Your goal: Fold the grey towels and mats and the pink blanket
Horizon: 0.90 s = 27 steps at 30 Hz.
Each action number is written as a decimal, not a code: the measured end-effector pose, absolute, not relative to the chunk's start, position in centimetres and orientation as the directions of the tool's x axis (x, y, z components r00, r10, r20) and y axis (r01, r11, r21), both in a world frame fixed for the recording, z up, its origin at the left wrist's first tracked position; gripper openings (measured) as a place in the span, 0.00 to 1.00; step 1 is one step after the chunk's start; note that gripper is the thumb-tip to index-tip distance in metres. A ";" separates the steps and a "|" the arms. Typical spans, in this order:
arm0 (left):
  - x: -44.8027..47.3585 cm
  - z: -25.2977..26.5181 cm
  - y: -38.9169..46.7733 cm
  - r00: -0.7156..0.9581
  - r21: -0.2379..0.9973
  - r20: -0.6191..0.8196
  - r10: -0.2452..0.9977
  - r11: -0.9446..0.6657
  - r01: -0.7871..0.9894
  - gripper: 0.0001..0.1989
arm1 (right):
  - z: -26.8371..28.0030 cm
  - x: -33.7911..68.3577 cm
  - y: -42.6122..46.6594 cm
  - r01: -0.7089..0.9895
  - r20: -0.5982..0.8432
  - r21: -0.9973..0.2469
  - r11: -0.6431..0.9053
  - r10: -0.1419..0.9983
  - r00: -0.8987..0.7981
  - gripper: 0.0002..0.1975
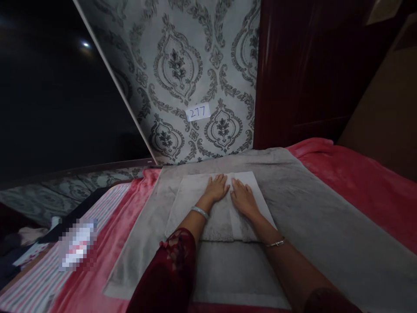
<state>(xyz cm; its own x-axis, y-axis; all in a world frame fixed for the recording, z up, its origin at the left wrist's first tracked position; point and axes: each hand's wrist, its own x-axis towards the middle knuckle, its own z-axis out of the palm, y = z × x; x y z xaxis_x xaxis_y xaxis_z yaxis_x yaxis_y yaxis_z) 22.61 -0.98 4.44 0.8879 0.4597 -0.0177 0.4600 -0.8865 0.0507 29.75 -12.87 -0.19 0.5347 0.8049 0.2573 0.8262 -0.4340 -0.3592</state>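
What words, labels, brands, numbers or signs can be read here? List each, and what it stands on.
"277": handwritten on the white paper slip on the patterned wall.
Pixelated patch by the striped cloth: unreadable.
Small light mark on the dark panel's lower edge: too small to read.
No other legible text.

Plush cloth (216,224) | pale grey, with a lighter band running lengthwise right of its middle | spread flat, roughly rectangular, near edge almost straight | frame centre, just below mid-height; layering unclear
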 end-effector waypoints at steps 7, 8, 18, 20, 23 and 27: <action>21.3 3.2 1.7 0.876 0.020 0.003 0.483 -0.875 0.483 0.31 | 0.1 29.6 -12.9 0.829 0.203 -0.321 -0.458 0.822 0.533 0.31; 20.7 3.5 2.6 0.857 0.016 -0.003 0.515 -0.857 0.515 0.31 | 0.1 29.6 -12.9 0.829 0.204 -0.324 -0.457 0.821 0.533 0.31; 11.5 5.8 7.3 0.650 -0.007 0.027 0.759 -0.650 0.760 0.26 | -0.5 29.9 -12.9 0.832 0.245 -0.349 -0.431 0.815 0.525 0.31; 11.1 6.2 5.9 0.612 -0.024 0.057 0.789 -0.612 0.790 0.26 | -0.5 30.1 -13.0 0.830 0.238 -0.356 -0.430 0.817 0.525 0.31; 11.3 6.2 1.5 0.664 -0.049 0.119 0.739 -0.663 0.747 0.27 | -0.5 30.3 -13.1 0.832 0.240 -0.359 -0.423 0.819 0.521 0.31; 11.5 4.1 -6.1 0.903 -0.034 0.050 0.426 -0.903 0.428 0.31 | -0.5 30.4 -13.2 0.839 0.254 -0.358 -0.409 0.822 0.509 0.31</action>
<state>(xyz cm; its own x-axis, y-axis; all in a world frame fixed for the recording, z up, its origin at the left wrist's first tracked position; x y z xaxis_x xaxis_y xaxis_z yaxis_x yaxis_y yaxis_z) 11.53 -6.15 4.10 0.9033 0.4261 0.0498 0.4279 -0.9032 -0.0341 30.38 -13.23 -0.47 0.5092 0.8224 0.2538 0.8392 -0.4092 -0.3581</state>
